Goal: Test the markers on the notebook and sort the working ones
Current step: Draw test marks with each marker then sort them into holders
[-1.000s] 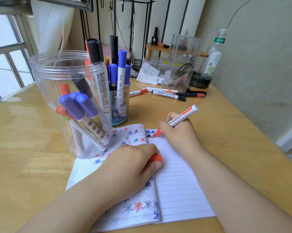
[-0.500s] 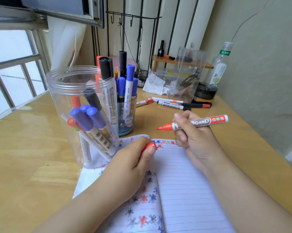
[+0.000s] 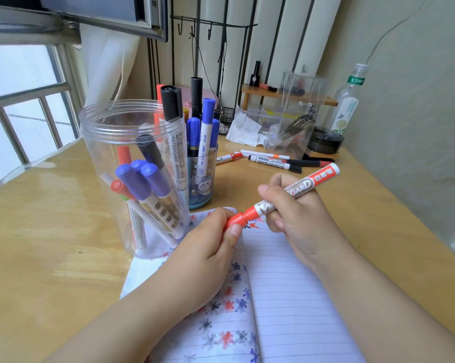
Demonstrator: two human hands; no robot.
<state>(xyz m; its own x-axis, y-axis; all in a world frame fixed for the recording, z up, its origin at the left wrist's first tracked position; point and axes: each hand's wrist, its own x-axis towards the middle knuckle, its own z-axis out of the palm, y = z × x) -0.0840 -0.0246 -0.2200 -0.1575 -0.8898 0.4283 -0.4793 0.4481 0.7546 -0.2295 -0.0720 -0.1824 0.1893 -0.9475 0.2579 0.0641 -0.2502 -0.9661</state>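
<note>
Red cap [image 3: 235, 220] is pinched in your left hand [image 3: 208, 255] and meets the tip of the red marker [image 3: 294, 191] gripped by your right hand [image 3: 297, 221], above the notebook [image 3: 286, 284] — recapping. Sorting remains — many markers wait in the clear jar [image 3: 111, 158] beyond your left fingers.

Both forearms reach in from below. The left hand [image 3: 208, 247] curls, thumb and fingertips pinching together near its top. The right hand [image 3: 297, 218] is raised beside it, fingers [image 3: 272, 191] wrapped in a grip.
</note>
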